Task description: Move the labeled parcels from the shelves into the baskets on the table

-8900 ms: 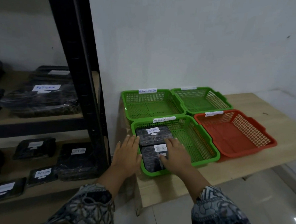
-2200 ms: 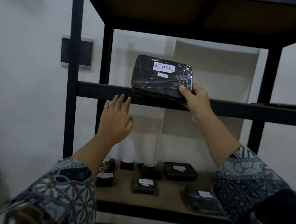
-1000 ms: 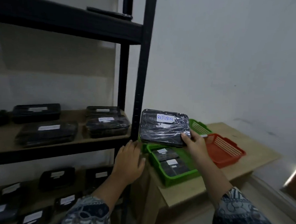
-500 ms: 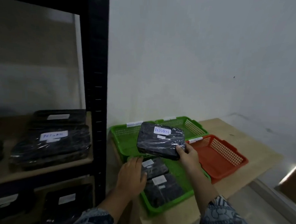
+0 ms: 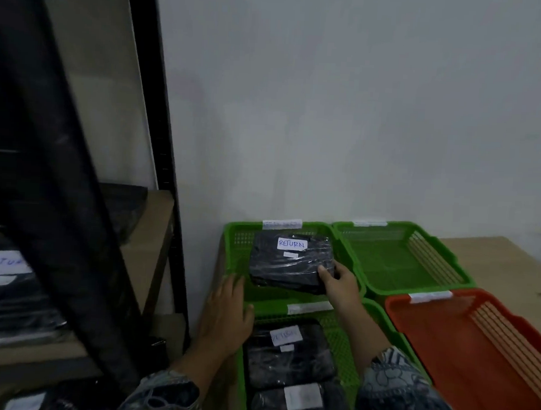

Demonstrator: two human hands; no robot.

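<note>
**Parcel marked RETURN held over the far-left basket**

The black, film-wrapped parcel (image 5: 288,265) with a white label reading "RETURN" lay tilted in the far-left green basket (image 5: 234,237), its near edge raised towards the basket's front rim (whether its far edge touched the basket floor could not be told). The right hand (image 5: 340,285) gripped it at the near right corner, thumb on top and fingers curled beneath. The left hand (image 5: 225,318) held nothing; its fingers were straight and loosely spread at the left end of the rim where that basket met the near green basket (image 5: 343,343), and contact with the plastic could not be made out.

In the near green basket two more black parcels lay flat, one behind the other (image 5: 286,359) (image 5: 299,404), each with a white label. To the right stood another green basket (image 5: 398,261) and, nearer, an orange basket (image 5: 474,356), all four set close together on the wooden table (image 5: 498,257) against the pale wall. On the left rose the black shelf unit (image 5: 60,193), with another labelled parcel (image 5: 4,288) on a wooden shelf. Patterned sleeves (image 5: 388,386) covered both forearms.
</note>
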